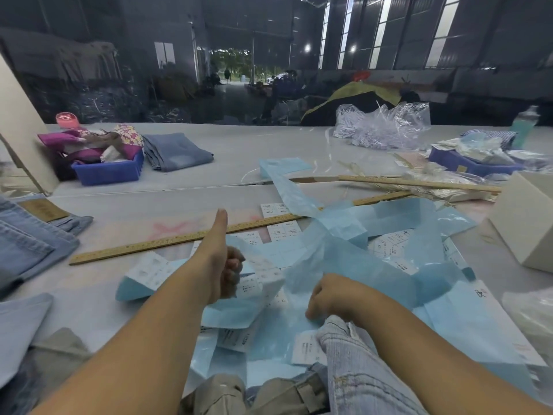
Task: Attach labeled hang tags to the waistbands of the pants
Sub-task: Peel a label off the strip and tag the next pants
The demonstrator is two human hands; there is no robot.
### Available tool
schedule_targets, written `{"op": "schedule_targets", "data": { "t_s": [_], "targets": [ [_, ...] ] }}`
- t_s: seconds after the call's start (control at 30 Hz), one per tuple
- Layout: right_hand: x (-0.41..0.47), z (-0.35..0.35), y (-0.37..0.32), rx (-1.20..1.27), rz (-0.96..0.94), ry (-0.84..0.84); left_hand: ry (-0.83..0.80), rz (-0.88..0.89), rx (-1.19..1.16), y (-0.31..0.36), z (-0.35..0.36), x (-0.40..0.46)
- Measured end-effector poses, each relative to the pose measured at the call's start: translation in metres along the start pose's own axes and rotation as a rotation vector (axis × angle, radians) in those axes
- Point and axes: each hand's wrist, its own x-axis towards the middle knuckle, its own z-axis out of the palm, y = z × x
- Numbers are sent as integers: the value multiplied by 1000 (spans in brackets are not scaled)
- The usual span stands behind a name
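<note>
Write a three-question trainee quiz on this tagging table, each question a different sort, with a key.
1. True or false: the left hand has its thumb stuck up and its fingers curled.
2. The long wooden ruler lies: A) beyond the left hand, B) inside the blue bin, C) under the folded jeans.
3. Fill in: the right hand rests on light ____ backing paper strewn with white labels.

Key: 1 true; 2 A; 3 blue.
</note>
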Motion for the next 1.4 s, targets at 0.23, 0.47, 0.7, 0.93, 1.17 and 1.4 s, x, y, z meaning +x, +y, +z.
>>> {"op": "schedule_targets", "data": {
  "t_s": [0.23,0.47,0.7,0.93,1.17,1.4],
  "targets": [
    [6,-11,3,694,-212,383,535,776,287,18,20,-13],
    [0,-14,4,1047,-378,410,538,511,165,18,-3,4],
    [-8,-17,1,964,-461,590,-55,104,431,24,20,-15],
    [-10,-17,0,785,-520,774,-479,367,945,17,41,-29],
    [-14,-17,-2,890,-525,606,-449,457,399,18,18,-14],
    [-15,-17,-1,1009,-563,394,-450,418,193,19,14,-9]
  ]
}}
